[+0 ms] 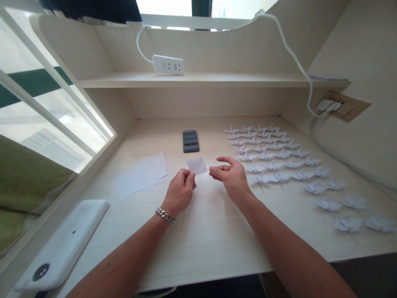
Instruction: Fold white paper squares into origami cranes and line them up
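My left hand (181, 188) pinches a small white square of paper (197, 165) by its lower left corner, holding it just above the desk (201, 231). A ring and a chain bracelet show on that hand. Just to the right of the paper, my right hand (229, 174) hovers with its fingers loosely spread and curled, holding nothing. A loose stack of white paper sheets (141, 176) lies to the left of my left hand. Several folded white paper cranes (273, 155) stand in rows on the right half of the desk.
A dark phone (190, 141) lies flat behind the paper. A white flat device (62, 244) sits at the front left edge. On the shelf rests a white power strip (168, 64); its cable runs to a wall socket (336, 105) on the right. A window is at the left.
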The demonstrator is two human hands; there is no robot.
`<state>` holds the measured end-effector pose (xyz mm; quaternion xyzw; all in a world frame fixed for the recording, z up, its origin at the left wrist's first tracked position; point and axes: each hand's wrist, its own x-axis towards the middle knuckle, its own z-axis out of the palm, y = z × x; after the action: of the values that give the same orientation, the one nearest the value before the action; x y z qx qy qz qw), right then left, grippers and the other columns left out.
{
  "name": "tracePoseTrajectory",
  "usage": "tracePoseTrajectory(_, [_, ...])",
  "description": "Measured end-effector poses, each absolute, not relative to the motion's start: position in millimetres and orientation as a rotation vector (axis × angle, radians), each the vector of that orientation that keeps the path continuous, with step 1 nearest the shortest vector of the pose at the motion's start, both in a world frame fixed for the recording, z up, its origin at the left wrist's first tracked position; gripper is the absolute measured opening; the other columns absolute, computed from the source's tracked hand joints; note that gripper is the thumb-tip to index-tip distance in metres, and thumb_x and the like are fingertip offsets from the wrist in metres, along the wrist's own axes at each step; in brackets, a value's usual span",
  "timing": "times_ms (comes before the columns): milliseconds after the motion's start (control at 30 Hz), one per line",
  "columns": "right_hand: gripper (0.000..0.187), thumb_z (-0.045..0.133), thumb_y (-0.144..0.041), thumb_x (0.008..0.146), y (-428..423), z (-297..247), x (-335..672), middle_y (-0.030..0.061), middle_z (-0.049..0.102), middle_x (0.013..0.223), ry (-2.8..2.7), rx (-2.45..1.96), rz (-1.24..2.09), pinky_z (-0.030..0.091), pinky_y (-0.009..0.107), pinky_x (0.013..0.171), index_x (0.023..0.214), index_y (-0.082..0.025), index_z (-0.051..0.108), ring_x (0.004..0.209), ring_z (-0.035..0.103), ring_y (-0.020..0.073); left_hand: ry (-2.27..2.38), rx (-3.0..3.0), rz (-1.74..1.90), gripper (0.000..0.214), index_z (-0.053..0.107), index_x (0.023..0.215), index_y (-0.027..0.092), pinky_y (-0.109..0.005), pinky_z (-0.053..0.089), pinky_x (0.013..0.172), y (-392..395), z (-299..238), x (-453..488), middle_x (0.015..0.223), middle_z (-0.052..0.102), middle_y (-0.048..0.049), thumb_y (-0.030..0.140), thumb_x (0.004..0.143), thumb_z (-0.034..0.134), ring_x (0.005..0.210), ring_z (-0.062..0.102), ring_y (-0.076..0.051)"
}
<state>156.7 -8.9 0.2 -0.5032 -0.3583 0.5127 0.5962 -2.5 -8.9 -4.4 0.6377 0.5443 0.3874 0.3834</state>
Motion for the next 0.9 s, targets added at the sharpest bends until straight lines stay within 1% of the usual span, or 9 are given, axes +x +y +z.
tracePoseTrajectory(167, [0.046, 0.08, -0.028, 0.06, -7.3, -1.8, 165.8, -0.0016, 0.068, 0.069, -0.777, -1.107, 1.083, 0.054, 0.03, 0.068, 0.098, -0.017, 0.056, 0.067, 0.066, 0.0147, 1.377, 1.569, 1.029, 0.024, 0.049, 0.072, 0.02, -0.029, 0.042, 0.063, -4.8, -2.7, -7.9, 0.062, 0.058, 0.0012, 0.038, 0.088, 0.049, 0.06, 0.055, -0.015])
tracePoseTrajectory(267, [0.049, 0.08, -0.029, 0.06, -8.6, -3.8, 155.0, 0.0008, 0.069, 0.077, -0.867, -1.062, 1.228, 0.054, 0.031, 0.069, 0.102, -0.017, 0.057, 0.072, 0.066, 0.0156, 1.347, 1.583, 1.022, 0.025, 0.051, 0.072, 0.019, -0.028, 0.042, 0.062, -6.8, -0.5, -5.0, 0.061, 0.058, 0.0014, 0.038, 0.088, 0.05, 0.059, 0.054, -0.014])
tracePoseTrajectory(300, [0.049, 0.08, -0.028, 0.059, -8.9, -4.5, 151.1, 0.0004, 0.069, 0.075, -0.9, -1.049, 1.245, 0.054, 0.032, 0.068, 0.101, -0.016, 0.057, 0.07, 0.066, 0.0156, 1.325, 1.575, 1.019, 0.025, 0.051, 0.072, 0.019, -0.027, 0.042, 0.061, -7.4, -0.3, -4.0, 0.061, 0.058, 0.0015, 0.039, 0.087, 0.051, 0.059, 0.053, -0.013])
tracePoseTrajectory(400, [0.041, 0.079, -0.028, 0.061, -9.0, -6.6, 144.7, -0.0019, 0.066, 0.063, -0.961, -1.053, 1.21, 0.052, 0.031, 0.066, 0.094, -0.016, 0.057, 0.062, 0.064, 0.015, 1.221, 1.516, 1.004, 0.026, 0.053, 0.071, 0.017, -0.027, 0.043, 0.061, -7.6, -1.5, -3.0, 0.061, 0.058, 0.0014, 0.04, 0.083, 0.058, 0.059, 0.054, -0.013])
tracePoseTrajectory(467, [0.038, 0.078, -0.028, 0.062, -9.2, -7.9, 144.8, -0.003, 0.064, 0.059, -0.987, -1.062, 1.182, 0.051, 0.03, 0.064, 0.091, -0.017, 0.056, 0.06, 0.063, 0.0149, 1.164, 1.471, 0.99, 0.027, 0.055, 0.07, 0.017, -0.027, 0.044, 0.062, -6.7, -2.7, -3.5, 0.061, 0.059, 0.0009, 0.04, 0.08, 0.063, 0.06, 0.055, -0.013])
tracePoseTrajectory(700, [0.036, 0.076, -0.026, 0.065, -13.6, -9.3, 142.7, -0.0024, 0.064, 0.062, -1.053, -1.065, 1.149, 0.049, 0.029, 0.062, 0.094, -0.017, 0.056, 0.06, 0.061, 0.0146, 1.185, 1.411, 0.99, 0.028, 0.06, 0.069, 0.014, -0.026, 0.045, 0.06, -6.3, -1.6, -4.6, 0.061, 0.062, -0.0009, 0.04, 0.076, 0.067, 0.059, 0.056, -0.013])
tracePoseTrajectory(833, [0.042, 0.077, -0.027, 0.063, -13.9, -7.5, 142.3, -0.0012, 0.067, 0.066, -1.035, -1.052, 1.251, 0.051, 0.03, 0.065, 0.099, -0.017, 0.057, 0.062, 0.062, 0.0147, 1.19, 1.414, 1.009, 0.028, 0.062, 0.069, 0.013, -0.025, 0.044, 0.058, -6.5, -0.3, -5.9, 0.061, 0.063, -0.0012, 0.039, 0.072, 0.072, 0.059, 0.056, -0.013])
tracePoseTrajectory(900, [0.043, 0.078, -0.027, 0.061, -13.4, -6.3, 143.6, -0.0011, 0.067, 0.066, -1.03, -1.047, 1.295, 0.051, 0.031, 0.066, 0.098, -0.017, 0.058, 0.062, 0.062, 0.0149, 1.168, 1.408, 0.988, 0.028, 0.063, 0.069, 0.013, -0.025, 0.044, 0.058, -6.3, 0.2, -6.2, 0.061, 0.063, -0.0019, 0.039, 0.072, 0.072, 0.059, 0.056, -0.013])
